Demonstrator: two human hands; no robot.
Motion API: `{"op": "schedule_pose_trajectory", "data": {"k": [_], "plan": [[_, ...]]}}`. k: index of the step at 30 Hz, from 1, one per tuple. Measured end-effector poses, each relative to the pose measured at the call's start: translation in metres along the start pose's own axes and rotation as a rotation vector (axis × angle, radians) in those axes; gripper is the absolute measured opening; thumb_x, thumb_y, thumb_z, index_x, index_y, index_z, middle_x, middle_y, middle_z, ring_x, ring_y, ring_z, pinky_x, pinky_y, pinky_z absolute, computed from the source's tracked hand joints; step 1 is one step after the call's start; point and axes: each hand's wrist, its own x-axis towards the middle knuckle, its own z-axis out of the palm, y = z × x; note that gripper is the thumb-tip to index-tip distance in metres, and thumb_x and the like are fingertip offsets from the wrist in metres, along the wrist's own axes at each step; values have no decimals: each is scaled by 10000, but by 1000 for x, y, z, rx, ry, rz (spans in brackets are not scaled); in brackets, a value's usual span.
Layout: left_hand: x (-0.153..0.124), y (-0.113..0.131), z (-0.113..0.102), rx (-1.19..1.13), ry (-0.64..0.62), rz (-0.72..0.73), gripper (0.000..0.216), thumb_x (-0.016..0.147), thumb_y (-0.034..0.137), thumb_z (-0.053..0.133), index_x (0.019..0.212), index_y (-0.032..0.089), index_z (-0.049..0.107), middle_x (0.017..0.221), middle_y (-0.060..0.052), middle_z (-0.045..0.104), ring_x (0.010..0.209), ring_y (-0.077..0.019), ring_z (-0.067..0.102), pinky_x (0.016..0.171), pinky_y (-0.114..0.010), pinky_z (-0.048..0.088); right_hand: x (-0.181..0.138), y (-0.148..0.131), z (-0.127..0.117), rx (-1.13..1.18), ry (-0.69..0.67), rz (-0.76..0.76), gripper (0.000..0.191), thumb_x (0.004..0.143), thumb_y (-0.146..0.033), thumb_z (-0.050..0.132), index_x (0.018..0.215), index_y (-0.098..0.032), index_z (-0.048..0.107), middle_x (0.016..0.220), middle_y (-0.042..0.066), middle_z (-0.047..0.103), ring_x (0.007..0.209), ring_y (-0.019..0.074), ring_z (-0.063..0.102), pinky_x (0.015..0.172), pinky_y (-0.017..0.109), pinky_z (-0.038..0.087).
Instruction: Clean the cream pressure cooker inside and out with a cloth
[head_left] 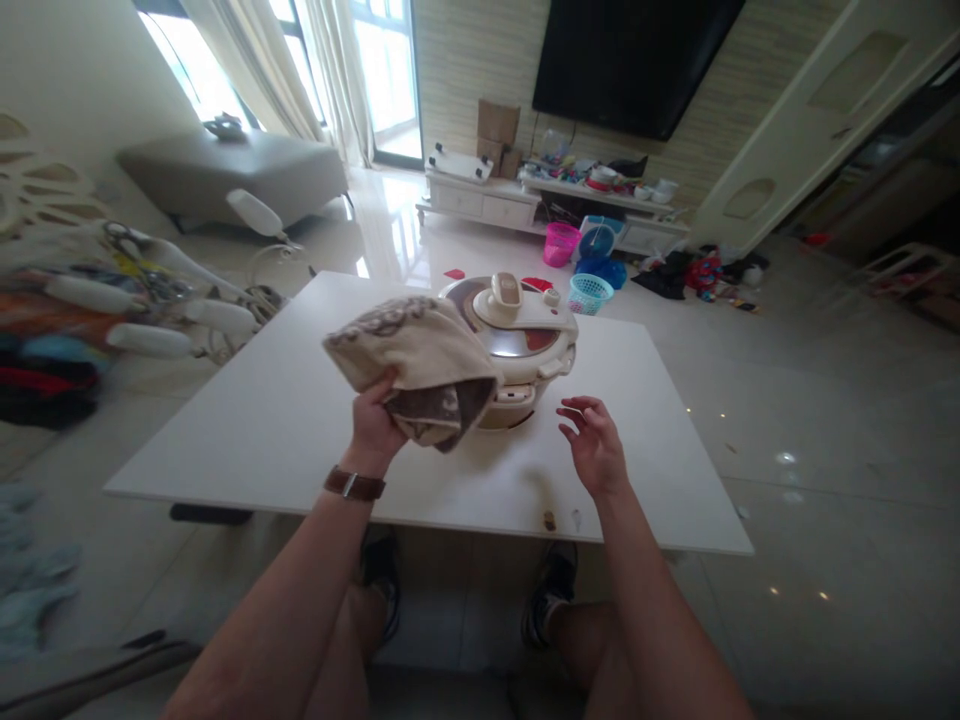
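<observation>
A folded beige and brown cloth (420,350) is gripped in my left hand (377,420), which wears a brown-strapped watch. The cloth is held up in front of the left side of a cream electric pressure cooker (559,360) and hides part of it. The cooker stands upright on a white table (247,430), its lid on and its knob handle on top. To the cooker's right, my right hand (595,440) hovers over the table with fingers apart and slightly curled, holding nothing.
Two small objects, one of them a brown piece (549,520), lie near the table's front edge. Beyond the table are a pink basket (561,244), a light-blue basket (590,292) and a low white cabinet (472,200). A lamp with several white shades (217,316) stands to the left.
</observation>
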Motion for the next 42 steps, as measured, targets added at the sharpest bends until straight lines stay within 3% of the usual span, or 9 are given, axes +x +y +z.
{"op": "schedule_pose_trajectory", "data": {"k": [6, 9, 11, 13, 20, 25, 30, 34, 42], "plan": [[19, -3, -1, 343, 374, 748, 590, 857, 366, 758, 1407, 213, 609, 1480, -93, 651, 1478, -272, 532, 1251, -449, 427, 3, 6, 8, -22, 94, 23, 223, 728, -434, 764, 884, -287, 703, 1097, 6, 776, 1049, 225, 685, 784, 311, 483], [-1, -19, 12, 706, 15, 763, 612, 868, 370, 757, 1452, 239, 628, 1487, -113, 652, 1475, -326, 533, 1274, -501, 385, 1, 9, 12, -51, 103, 23, 221, 730, -441, 748, 870, -280, 690, 1118, 16, 783, 1076, 240, 687, 793, 318, 476], [-17, -27, 26, 938, -298, 777, 632, 871, 307, 739, 1492, 272, 627, 1571, -98, 593, 1582, -352, 384, 1333, -527, 254, -1, 11, 15, -74, 103, 24, 228, 722, -445, 748, 858, -273, 688, 1137, 24, 782, 1085, 245, 685, 793, 317, 473], [-27, -31, 38, 1117, -419, 785, 715, 834, 260, 764, 1530, 294, 602, 1663, -68, 494, 1657, -378, 171, 1357, -571, 93, -2, 13, 18, -90, 102, 25, 232, 712, -445, 754, 843, -266, 688, 1147, 29, 779, 1081, 242, 682, 792, 311, 470], [-4, -41, 39, 1047, -238, 729, 870, 822, 306, 804, 1623, 278, 466, 1773, -70, 286, 1673, -343, 96, 1363, -519, 81, -2, 17, 21, -91, 113, 49, 240, 702, -467, 751, 800, -256, 694, 1131, 30, 772, 1064, 230, 667, 782, 298, 465], [7, -50, 29, 879, -131, 567, 703, 946, 295, 643, 1619, 337, 445, 1729, -17, 383, 1673, -226, 128, 1366, -458, 86, 1, 18, 21, -98, 160, 50, 244, 715, -448, 732, 885, -276, 697, 1179, 15, 763, 1094, 232, 678, 791, 302, 472], [-29, -44, 44, 1119, -427, 716, 747, 830, 258, 747, 1555, 323, 579, 1733, -18, 383, 1678, -351, 19, 1352, -566, -9, 4, 20, 26, -107, 145, 7, 453, 745, -430, 718, 1187, -338, 684, 1436, 16, 666, 1201, 241, 666, 845, 321, 504], [-54, -39, 61, 1229, -689, 634, 768, 733, 212, 818, 1465, 387, 668, 1667, 17, 485, 1656, -415, 132, 1326, -609, -113, 4, 24, 30, -134, 105, -22, 593, 754, -428, 724, 1336, -357, 631, 1509, 37, 615, 1254, 241, 630, 864, 322, 516], [-12, -44, 37, 1031, -257, 718, 733, 867, 293, 751, 1571, 335, 549, 1727, -21, 391, 1670, -318, 135, 1368, -501, 66, 4, 26, 31, -241, 112, -95, 693, 777, -449, 701, 1457, -386, 581, 1618, 39, 521, 1305, 278, 630, 914, 374, 560]]}}
